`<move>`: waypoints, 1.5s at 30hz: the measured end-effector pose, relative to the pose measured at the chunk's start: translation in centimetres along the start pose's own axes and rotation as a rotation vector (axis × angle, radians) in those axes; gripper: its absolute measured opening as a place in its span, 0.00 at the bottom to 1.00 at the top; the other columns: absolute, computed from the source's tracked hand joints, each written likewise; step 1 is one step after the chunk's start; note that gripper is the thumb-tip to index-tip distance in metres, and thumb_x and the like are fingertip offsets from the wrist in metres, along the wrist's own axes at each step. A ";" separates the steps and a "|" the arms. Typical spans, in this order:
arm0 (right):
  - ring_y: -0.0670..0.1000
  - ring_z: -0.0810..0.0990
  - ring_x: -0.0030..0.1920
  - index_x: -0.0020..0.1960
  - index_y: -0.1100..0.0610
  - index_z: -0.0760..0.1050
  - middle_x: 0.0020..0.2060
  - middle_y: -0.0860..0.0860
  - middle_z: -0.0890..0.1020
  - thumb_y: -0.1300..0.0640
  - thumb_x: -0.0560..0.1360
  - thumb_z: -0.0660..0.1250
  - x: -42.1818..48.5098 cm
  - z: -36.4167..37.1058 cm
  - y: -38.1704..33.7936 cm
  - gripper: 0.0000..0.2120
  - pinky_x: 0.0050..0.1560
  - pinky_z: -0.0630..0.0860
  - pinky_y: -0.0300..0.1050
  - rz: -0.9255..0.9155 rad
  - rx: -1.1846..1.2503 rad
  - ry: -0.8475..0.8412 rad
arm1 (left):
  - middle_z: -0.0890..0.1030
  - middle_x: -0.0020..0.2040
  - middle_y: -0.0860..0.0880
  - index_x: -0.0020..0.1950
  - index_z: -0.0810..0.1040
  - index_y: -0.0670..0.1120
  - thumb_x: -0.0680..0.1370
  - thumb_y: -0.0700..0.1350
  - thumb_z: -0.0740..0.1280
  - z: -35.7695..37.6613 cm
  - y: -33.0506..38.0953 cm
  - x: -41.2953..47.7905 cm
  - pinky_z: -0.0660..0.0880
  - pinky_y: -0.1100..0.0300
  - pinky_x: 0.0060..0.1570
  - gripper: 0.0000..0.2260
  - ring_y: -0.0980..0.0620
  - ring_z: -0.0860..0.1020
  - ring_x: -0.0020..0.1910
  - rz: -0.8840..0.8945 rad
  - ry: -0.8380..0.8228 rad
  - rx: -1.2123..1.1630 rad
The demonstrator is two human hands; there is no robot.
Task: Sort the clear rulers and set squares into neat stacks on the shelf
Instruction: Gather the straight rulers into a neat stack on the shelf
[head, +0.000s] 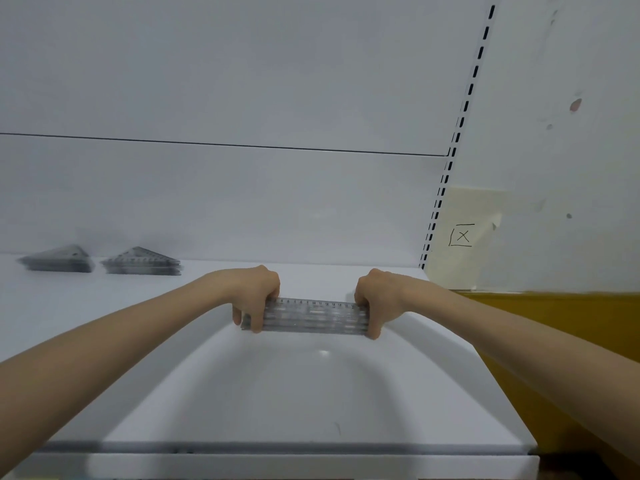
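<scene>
A thick stack of clear rulers (pixel 313 317) lies crosswise on the white shelf (pixel 277 403), at its middle. My left hand (pixel 256 294) grips the stack's left end, fingers curled over the top and thumb down the front. My right hand (pixel 375 299) grips the right end the same way. Far left at the back of the shelf stand two stacks of clear set squares: one (pixel 59 259) at the left edge, the other (pixel 143 262) just right of it.
The white back panel (pixel 242 98) rises behind the shelf. A slotted upright rail (pixel 450 161) marks the shelf's right end. Beyond it is a wall with a taped paper note (pixel 462 235) marked X, and a yellow-brown surface (pixel 554 323) below it.
</scene>
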State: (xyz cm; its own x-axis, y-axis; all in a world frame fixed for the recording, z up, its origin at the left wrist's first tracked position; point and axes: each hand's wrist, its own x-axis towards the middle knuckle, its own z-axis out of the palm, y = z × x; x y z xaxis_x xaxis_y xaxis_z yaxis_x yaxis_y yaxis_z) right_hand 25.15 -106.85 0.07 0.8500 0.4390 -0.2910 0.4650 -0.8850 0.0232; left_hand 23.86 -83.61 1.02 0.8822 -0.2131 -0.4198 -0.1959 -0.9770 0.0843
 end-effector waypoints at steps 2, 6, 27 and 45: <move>0.48 0.73 0.33 0.39 0.58 0.78 0.32 0.48 0.78 0.50 0.59 0.79 0.0 -0.8 -0.2 0.16 0.31 0.68 0.38 -0.011 0.033 -0.033 | 0.74 0.36 0.49 0.36 0.72 0.45 0.64 0.40 0.79 0.0 0.0 -0.4 0.81 0.54 0.35 0.15 0.40 0.83 0.37 -0.001 -0.003 -0.048; 0.50 0.73 0.36 0.37 0.58 0.79 0.29 0.48 0.74 0.49 0.59 0.80 0.3 -1.6 -0.6 0.16 0.32 0.67 0.40 -0.050 0.039 0.016 | 0.75 0.35 0.50 0.36 0.75 0.44 0.65 0.41 0.79 -0.1 -0.1 -0.6 0.77 0.59 0.31 0.13 0.44 0.81 0.30 0.001 0.034 -0.071; 0.51 0.70 0.31 0.33 0.57 0.75 0.26 0.50 0.70 0.55 0.60 0.77 0.2 -0.5 -1.0 0.11 0.26 0.63 0.38 -0.107 0.033 0.068 | 0.73 0.33 0.49 0.40 0.76 0.41 0.65 0.38 0.74 0.6 0.2 0.0 0.70 0.66 0.24 0.08 0.46 0.80 0.27 -0.018 0.076 -0.021; 0.51 0.75 0.35 0.39 0.56 0.77 0.33 0.48 0.77 0.53 0.62 0.76 -0.1 -0.6 -0.4 0.11 0.32 0.68 0.39 -0.097 0.044 0.018 | 0.74 0.48 0.46 0.55 0.77 0.40 0.67 0.37 0.74 0.8 0.4 -0.9 0.82 0.49 0.36 0.18 0.51 0.75 0.34 -0.099 0.080 -0.132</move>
State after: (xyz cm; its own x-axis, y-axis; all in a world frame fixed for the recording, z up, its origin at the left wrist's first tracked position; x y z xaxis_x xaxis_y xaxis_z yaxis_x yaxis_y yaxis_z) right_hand 25.01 -106.40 0.69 0.8063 0.5250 -0.2725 0.5341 -0.8442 -0.0460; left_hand 22.61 -83.80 0.75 0.9269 -0.1102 -0.3588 -0.0528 -0.9847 0.1661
